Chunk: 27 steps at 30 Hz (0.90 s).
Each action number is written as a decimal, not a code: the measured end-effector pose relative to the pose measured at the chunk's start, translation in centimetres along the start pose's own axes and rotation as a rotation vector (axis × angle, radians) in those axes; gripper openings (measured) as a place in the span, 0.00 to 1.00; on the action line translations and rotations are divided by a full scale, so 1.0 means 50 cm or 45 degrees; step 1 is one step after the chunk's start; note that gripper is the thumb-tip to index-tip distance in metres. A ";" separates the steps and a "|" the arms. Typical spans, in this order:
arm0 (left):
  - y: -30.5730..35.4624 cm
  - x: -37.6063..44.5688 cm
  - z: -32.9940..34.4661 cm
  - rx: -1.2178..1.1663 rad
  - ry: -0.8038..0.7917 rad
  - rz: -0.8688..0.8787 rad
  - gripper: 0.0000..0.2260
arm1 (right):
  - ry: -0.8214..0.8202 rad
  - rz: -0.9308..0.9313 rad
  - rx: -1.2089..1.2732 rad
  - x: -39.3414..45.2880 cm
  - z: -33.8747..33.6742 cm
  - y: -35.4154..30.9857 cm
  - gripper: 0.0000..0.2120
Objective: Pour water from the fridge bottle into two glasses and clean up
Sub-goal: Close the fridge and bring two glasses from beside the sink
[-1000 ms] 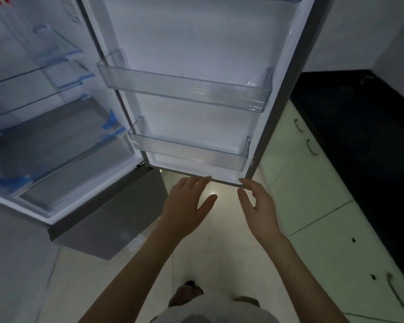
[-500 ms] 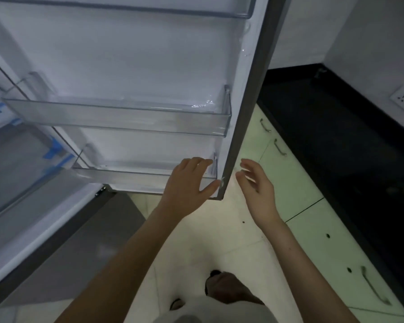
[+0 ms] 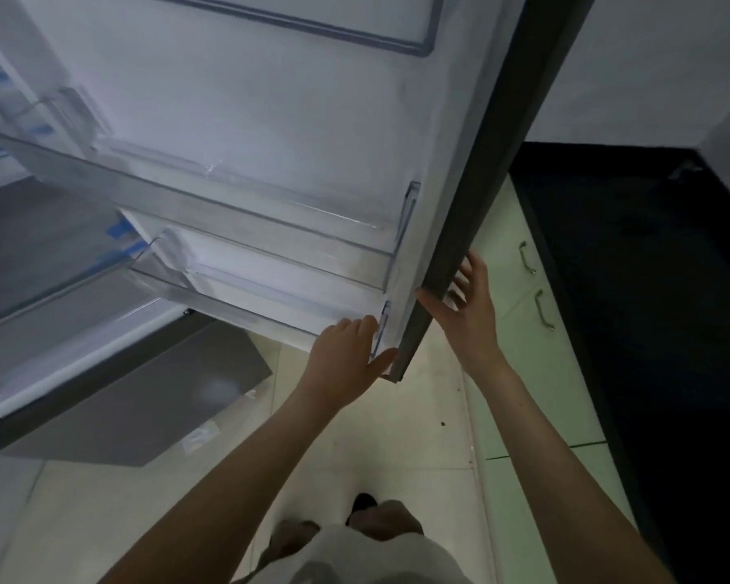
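Two bare hands meet the open fridge door [image 3: 237, 99]: left hand [image 3: 346, 358] spread flat against its lowest door shelf [image 3: 270, 305], right hand [image 3: 468, 307] loosely cupping the dark outer edge. No bottle shows.

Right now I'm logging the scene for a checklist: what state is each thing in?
Fridge door: open.
Lower door bin: empty.
Upper door bin: empty.
Left hand: open, at the lower bin's corner.
Right hand: open, fingers around the door's outer edge.
Cabinet doors: shut.
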<state>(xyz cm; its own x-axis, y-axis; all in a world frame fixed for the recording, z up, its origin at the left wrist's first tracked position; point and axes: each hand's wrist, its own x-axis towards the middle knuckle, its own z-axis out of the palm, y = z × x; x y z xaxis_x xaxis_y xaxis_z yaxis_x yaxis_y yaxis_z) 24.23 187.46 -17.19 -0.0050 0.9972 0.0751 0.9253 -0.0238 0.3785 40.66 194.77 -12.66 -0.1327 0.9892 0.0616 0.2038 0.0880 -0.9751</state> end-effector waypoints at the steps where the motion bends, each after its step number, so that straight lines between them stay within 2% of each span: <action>1: -0.001 -0.003 0.002 0.028 -0.028 0.001 0.20 | -0.005 -0.013 0.012 0.008 -0.001 0.002 0.39; 7: -0.009 -0.022 0.007 0.132 -0.047 0.068 0.18 | 0.055 -0.020 0.064 0.015 0.004 0.012 0.33; 16: -0.042 -0.095 0.000 0.069 0.036 0.144 0.18 | 0.163 0.018 0.015 -0.079 0.041 -0.006 0.34; 27: -0.181 -0.256 -0.061 -0.015 0.024 0.526 0.17 | 0.468 0.013 -0.045 -0.312 0.183 -0.042 0.34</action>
<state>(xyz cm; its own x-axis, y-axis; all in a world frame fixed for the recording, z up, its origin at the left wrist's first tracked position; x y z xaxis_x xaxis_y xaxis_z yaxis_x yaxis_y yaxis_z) 14.78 174.67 -18.75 0.3589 0.9019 0.2401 0.8465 -0.4229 0.3233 33.43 178.11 -13.49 0.2257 0.9654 0.1309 0.2375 0.0758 -0.9684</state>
